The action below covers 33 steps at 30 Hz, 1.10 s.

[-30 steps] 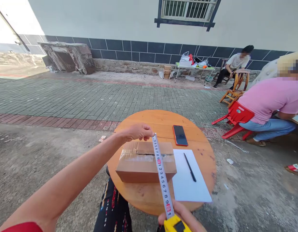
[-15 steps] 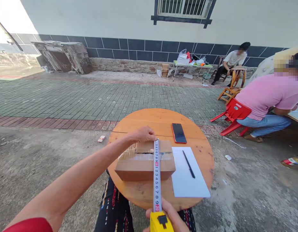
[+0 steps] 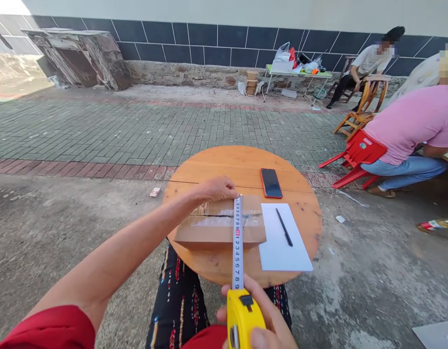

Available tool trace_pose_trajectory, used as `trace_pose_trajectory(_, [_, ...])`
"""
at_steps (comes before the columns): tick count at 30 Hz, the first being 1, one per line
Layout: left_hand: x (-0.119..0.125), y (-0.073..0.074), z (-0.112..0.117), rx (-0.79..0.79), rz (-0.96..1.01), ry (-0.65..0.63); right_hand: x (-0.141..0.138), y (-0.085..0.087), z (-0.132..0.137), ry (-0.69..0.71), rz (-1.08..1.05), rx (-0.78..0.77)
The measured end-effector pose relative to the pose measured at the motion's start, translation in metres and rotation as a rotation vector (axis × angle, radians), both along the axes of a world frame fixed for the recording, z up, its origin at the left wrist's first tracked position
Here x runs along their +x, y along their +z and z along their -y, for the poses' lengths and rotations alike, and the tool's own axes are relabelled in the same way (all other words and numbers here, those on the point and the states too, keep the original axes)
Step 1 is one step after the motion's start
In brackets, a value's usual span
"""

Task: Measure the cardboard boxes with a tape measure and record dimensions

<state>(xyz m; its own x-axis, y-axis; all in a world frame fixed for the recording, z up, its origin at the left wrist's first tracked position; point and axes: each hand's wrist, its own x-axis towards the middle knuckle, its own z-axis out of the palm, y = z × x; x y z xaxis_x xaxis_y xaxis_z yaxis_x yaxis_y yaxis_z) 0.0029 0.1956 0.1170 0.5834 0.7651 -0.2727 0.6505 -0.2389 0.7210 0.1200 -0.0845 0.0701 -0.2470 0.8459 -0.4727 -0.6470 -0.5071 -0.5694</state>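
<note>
A brown cardboard box (image 3: 205, 232) with clear packing tape across its top lies on the round wooden table (image 3: 224, 162). Across the box, from its far edge toward me, runs the white blade of a tape measure (image 3: 238, 247). My left hand (image 3: 220, 188) is closed at the far edge, pinching the blade's end. Below the table's near edge, my right hand (image 3: 269, 315) grips the yellow tape measure case (image 3: 245, 315), thumb on its side. To the right of the box, a black pen (image 3: 284, 227) rests on a white sheet of paper (image 3: 282, 257).
A phone (image 3: 270, 183) in a red case lies beyond the paper. At the right, a person in a pink shirt (image 3: 412, 121) sits on a red plastic chair (image 3: 365, 148). Farther back are a wooden chair (image 3: 365, 106), another seated person (image 3: 367, 63) and a cluttered folding table (image 3: 300, 72).
My view has tipped downward, so the scene sits higher. Slightly less blade shows out of the case, whose mouth now stands near the 19 mark instead of just past 20. Both hands keep their hold.
</note>
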Motion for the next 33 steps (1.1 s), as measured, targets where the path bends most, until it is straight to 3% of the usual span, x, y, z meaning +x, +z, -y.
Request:
trace_pose_trajectory(4, [-0.007,-0.002,0.007,0.024,0.04,-0.005,-0.001,0.008,-0.003,-0.066,0.066,-0.031])
trace_pose_trajectory(13, [-0.005,-0.01,0.008,0.107,0.087,-0.016,-0.002,-0.009,-0.01,-0.069,0.042,0.043])
trace_pose_trajectory(23, [-0.007,-0.014,0.009,0.154,0.12,-0.021,0.001,-0.01,-0.011,-0.059,0.051,0.053])
trace_pose_trajectory(25, [-0.008,-0.009,0.011,0.181,0.14,-0.005,0.004,-0.004,-0.012,-0.041,0.093,0.054])
trace_pose_trajectory(28, [-0.016,0.014,0.02,0.248,0.193,0.04,0.01,0.012,-0.014,0.034,0.187,0.098])
trace_pose_trajectory(31, [-0.036,0.043,0.043,0.358,0.287,0.1,0.016,0.028,-0.014,0.114,0.238,0.146])
trace_pose_trajectory(33, [-0.057,0.051,0.065,0.455,0.344,0.156,0.021,0.035,-0.012,0.141,0.236,0.139])
